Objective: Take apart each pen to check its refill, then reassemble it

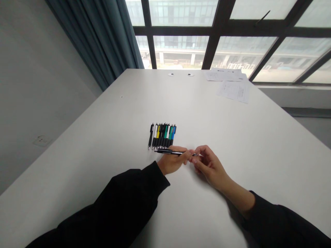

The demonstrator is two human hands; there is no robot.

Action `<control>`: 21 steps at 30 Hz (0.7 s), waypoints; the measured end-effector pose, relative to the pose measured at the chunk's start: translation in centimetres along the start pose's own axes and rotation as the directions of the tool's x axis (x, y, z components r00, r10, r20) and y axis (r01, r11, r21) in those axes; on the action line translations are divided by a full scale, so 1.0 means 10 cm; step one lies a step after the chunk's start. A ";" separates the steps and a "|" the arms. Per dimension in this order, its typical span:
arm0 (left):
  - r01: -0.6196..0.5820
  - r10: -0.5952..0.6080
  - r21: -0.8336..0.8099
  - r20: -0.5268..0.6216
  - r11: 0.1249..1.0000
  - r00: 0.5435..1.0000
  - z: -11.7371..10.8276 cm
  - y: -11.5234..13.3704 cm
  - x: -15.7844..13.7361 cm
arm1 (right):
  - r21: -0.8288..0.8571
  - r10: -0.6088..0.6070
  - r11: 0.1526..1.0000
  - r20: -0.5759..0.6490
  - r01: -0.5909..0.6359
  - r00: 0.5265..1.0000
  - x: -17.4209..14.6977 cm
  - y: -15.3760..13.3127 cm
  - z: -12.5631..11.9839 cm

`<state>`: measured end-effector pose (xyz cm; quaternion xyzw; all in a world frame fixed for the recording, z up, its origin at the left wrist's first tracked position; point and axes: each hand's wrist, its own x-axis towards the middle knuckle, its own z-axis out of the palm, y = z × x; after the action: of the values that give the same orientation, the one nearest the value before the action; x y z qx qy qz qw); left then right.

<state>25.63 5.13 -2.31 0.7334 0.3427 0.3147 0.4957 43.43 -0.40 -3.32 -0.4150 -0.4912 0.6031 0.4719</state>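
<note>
My left hand point(173, 161) is closed around a black pen point(168, 151), which lies nearly level above the table, its clip end to the left. At the pen's silver tip, my right hand point(209, 166) pinches with thumb and fingers. Whether the right fingers hold the tip itself or a small part by it is too small to tell. Just beyond the left hand, several click pens point(162, 134) lie side by side in a row, with black, white, yellow, green and blue barrels. One black pen point(150, 136) sits slightly apart at the row's left end.
The white table point(108, 148) stretches away toward a window. Printed papers point(232, 90) lie at its far right corner. Two small cable holes point(190, 74) show near the far edge. A blue curtain point(103, 38) hangs at the left, by a grey wall with a socket point(42, 140).
</note>
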 end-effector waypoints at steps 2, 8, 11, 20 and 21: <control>0.004 -0.004 -0.008 0.001 1.000 1.000 0.00 0.00 0.00 | 0.010 -0.007 1.000 0.002 0.007 1.000 0.00 0.00 0.00; 0.027 -0.027 -0.033 -0.002 0.999 1.000 0.02 0.00 0.00 | -0.073 0.019 0.997 -0.029 -0.021 0.999 -0.01 0.00 0.00; 0.026 -0.026 -0.016 -0.015 1.000 1.000 0.01 0.01 0.00 | 0.001 -0.011 1.000 -0.020 0.011 1.000 -0.01 -0.01 0.01; 0.043 -0.043 -0.029 0.019 0.999 0.999 0.00 0.02 0.00 | -0.066 0.015 0.998 -0.037 -0.017 0.999 0.00 0.01 0.01; 0.045 -0.044 -0.032 0.025 0.998 0.999 0.00 0.03 0.00 | -0.062 0.011 0.998 -0.031 -0.013 0.999 0.00 0.01 0.00</control>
<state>25.69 5.05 -2.02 0.7212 0.3478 0.3000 0.5185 43.38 -0.45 -3.40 -0.4416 -0.5001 0.5838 0.4627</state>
